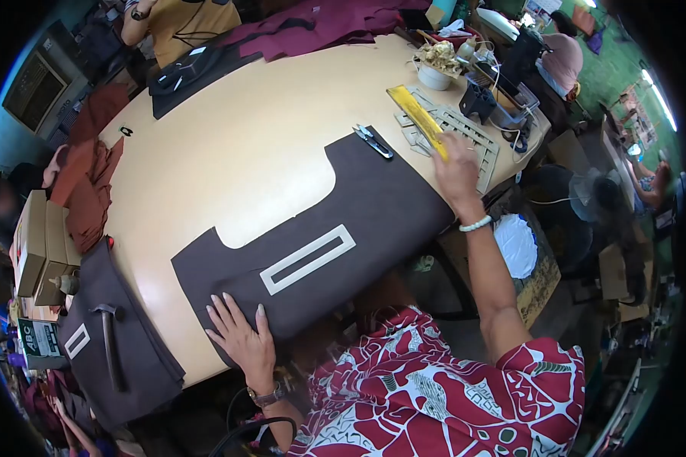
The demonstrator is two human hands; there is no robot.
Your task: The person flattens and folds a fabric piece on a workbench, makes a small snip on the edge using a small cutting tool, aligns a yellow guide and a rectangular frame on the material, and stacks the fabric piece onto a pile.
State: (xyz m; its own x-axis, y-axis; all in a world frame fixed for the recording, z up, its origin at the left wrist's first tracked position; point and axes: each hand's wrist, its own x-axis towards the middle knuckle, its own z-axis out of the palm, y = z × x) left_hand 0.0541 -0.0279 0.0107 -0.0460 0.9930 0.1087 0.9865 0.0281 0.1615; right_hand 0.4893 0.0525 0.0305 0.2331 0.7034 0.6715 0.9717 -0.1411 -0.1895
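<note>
A dark brown cut fabric panel (389, 194) lies on the table in front of me. My left hand (244, 339) rests flat on its lower left corner, fingers spread. On the panel's middle is a pale rectangular frame (308, 259) with a long slot. Thread snips (373, 142) lie at the panel's upper right corner. My right hand (459, 169) is closed on the near end of a flat yellow ruler (417, 120). The ruler is above several pale slotted templates (465, 129), beside the panel; whether it touches them I cannot tell.
Left, a hammer (110, 346) lies on stacked dark fabric (133, 324) beside cardboard boxes (34, 244). Maroon fabric (328, 27) and a person (190, 27) are at the far edge. A white pot (434, 78) and a cluttered tray (514, 107) stand far right.
</note>
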